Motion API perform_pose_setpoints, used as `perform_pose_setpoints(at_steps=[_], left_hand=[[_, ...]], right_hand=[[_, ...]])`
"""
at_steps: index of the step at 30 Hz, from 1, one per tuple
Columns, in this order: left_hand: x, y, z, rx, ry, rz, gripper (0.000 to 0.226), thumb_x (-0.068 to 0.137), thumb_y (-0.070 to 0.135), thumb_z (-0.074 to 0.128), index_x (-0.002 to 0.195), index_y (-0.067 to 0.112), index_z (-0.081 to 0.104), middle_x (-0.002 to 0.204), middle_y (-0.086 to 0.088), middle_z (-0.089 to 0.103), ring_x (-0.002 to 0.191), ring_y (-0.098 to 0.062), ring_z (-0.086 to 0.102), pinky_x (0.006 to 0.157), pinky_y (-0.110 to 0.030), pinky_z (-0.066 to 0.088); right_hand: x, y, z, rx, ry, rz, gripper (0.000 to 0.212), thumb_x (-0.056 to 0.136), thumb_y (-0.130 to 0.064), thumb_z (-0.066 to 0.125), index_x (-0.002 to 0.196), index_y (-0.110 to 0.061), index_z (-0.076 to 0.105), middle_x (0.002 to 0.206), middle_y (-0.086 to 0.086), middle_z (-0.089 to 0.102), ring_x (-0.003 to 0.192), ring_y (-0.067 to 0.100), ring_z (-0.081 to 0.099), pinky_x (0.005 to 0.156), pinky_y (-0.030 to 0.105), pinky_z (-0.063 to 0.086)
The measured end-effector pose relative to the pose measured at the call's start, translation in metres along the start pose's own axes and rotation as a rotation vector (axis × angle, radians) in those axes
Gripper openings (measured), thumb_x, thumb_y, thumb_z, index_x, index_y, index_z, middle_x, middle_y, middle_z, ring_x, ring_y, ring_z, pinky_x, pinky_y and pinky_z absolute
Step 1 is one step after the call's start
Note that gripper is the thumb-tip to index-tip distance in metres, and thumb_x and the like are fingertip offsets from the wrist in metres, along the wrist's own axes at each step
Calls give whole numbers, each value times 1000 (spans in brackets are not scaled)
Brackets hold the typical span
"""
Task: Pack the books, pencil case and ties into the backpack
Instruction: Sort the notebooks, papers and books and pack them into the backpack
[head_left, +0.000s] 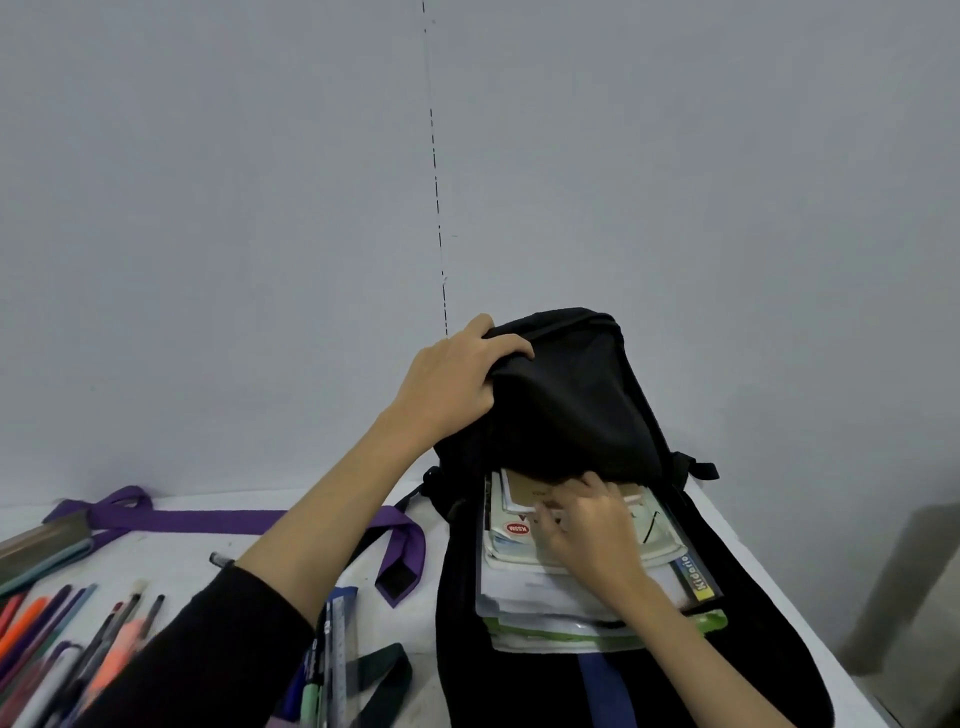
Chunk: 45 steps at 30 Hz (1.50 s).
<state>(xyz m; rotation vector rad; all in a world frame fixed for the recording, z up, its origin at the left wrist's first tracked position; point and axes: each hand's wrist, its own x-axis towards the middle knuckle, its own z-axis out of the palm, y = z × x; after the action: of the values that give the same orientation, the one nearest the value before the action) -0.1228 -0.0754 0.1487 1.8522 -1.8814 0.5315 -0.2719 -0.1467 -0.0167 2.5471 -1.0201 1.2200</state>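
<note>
A black backpack (576, 395) lies on the white table at the right, its main compartment open toward me. A stack of books (571, 597) sits inside it, partly under the raised flap. My left hand (452, 379) grips the top of the flap and holds it up. My right hand (582, 525) rests on the top book with fingers curled at its upper edge, under the flap. A purple tie (208, 520) stretches across the table at the left. A dark green tie (384, 670) lies near the front, beside the backpack.
Pens, markers and highlighters (67, 649) lie spread at the front left, with a clear ruler (338, 660) beside my left sleeve. A flat grey case (36, 551) sits at the far left edge. A plain wall stands behind; the table's right edge drops off past the backpack.
</note>
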Motion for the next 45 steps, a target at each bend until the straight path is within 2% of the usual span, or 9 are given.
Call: perform_pose_setpoints(at_steps=[8, 12, 21, 26, 31, 34, 37, 42, 45], left_hand=[[-80, -53, 26, -242, -359, -228, 58, 83, 41, 64, 133, 48, 36, 116, 6, 50, 103, -14, 53, 82, -30, 42], [-160, -87, 34, -467, -421, -373, 65, 86, 45, 62, 139, 47, 24, 109, 6, 54, 75, -4, 54, 70, -25, 45], [-374, -200, -35, -304, -296, -644, 26, 92, 28, 58, 118, 29, 56, 104, 14, 50, 96, 0, 51, 85, -19, 43], [-486, -276, -82, -130, -225, -918, 26, 93, 25, 56, 119, 27, 55, 128, 6, 50, 117, -8, 46, 100, -19, 34], [-559, -329, -97, -27, -392, -1059, 53, 92, 52, 40, 141, 31, 37, 155, -1, 24, 143, -21, 21, 116, -34, 16], [-574, -325, -93, -25, -497, -1050, 66, 90, 66, 14, 148, 36, 17, 159, 4, 5, 147, -21, 3, 117, -40, 7], [-586, -318, -87, 7, -420, -1001, 111, 52, 82, -31, 148, 40, 5, 159, 9, -5, 147, -18, -6, 116, -36, -2], [-587, -318, -85, -12, -378, -1014, 52, 98, 51, 15, 148, 39, 9, 159, 7, -1, 147, -17, -6, 116, -35, -4], [-587, -323, -88, -148, -315, -1049, 47, 101, 41, 26, 147, 36, 20, 159, 7, 9, 147, -16, 0, 117, -37, -1]], right_hand=[[20, -73, -6, 184, 335, -125, 22, 83, -21, 55, 70, -9, 67, 64, -2, 63, 63, 22, 53, 62, 30, 33], [10, -115, 11, 282, 300, -135, 20, 83, -19, 54, 72, -8, 67, 65, -2, 64, 60, 19, 53, 61, 29, 35], [-20, -283, 65, 506, 15, -223, 26, 81, -18, 47, 63, -8, 63, 54, 0, 56, 52, 19, 49, 53, 29, 39], [-53, -420, 99, 657, -382, -232, 31, 86, -22, 46, 60, -8, 55, 57, 5, 51, 59, 20, 48, 55, 31, 39], [-81, -530, 121, 664, -985, -104, 36, 93, -40, 51, 74, -10, 59, 85, 5, 54, 98, 17, 48, 79, 31, 41], [-93, -563, 129, 562, -1025, -16, 39, 92, -43, 48, 71, -11, 49, 77, 0, 47, 97, 21, 48, 78, 33, 40], [-99, -577, 131, 478, -938, 62, 31, 94, -41, 45, 82, -13, 47, 92, 3, 51, 103, 23, 48, 84, 34, 39], [-94, -594, 133, 827, -951, 446, 26, 86, -30, 63, 74, -15, 45, 79, 2, 53, 76, 16, 51, 64, 27, 40], [-88, -608, 134, 1096, -1055, 674, 30, 81, -22, 71, 81, -14, 42, 85, 7, 53, 80, 20, 54, 73, 34, 46]])
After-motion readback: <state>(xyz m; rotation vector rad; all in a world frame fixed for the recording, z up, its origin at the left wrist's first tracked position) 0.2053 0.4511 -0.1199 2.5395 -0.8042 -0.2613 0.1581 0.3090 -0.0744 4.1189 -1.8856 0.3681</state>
